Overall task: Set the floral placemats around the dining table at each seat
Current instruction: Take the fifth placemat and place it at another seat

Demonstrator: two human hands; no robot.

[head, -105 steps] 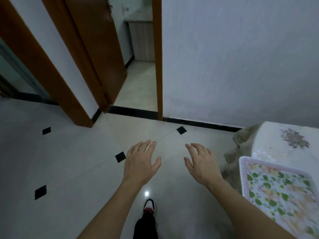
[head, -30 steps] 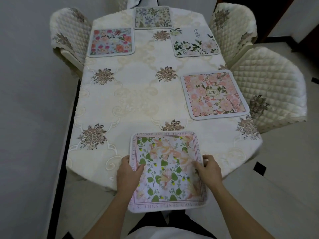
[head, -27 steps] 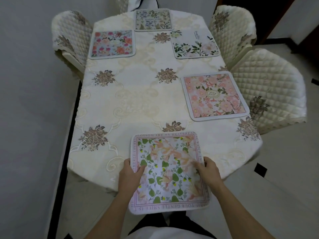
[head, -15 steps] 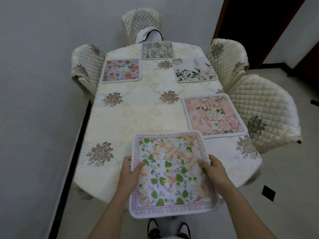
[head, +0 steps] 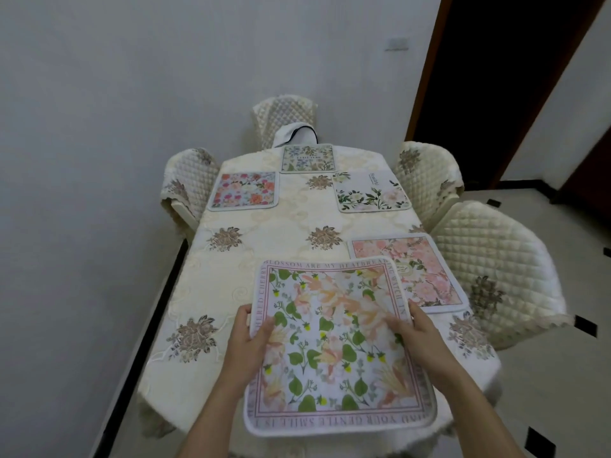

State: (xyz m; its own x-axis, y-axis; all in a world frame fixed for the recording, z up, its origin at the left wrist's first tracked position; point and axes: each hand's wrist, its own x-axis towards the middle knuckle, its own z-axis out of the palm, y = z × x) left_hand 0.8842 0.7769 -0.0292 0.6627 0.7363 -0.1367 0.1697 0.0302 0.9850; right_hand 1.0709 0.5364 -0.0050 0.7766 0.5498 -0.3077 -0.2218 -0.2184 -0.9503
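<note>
Left hand and right hand grip leafy placemat, hiding pink placemat's corner.

- Table, long, draped in a cream cloth with brown embroidered flowers.
- Blue mat lies at the far end.
- Bright mat lies by the far left edge.
- White mat, with green leaves, lies opposite it on the right.
- Pink mat lies nearer, by the right edge.
</note>
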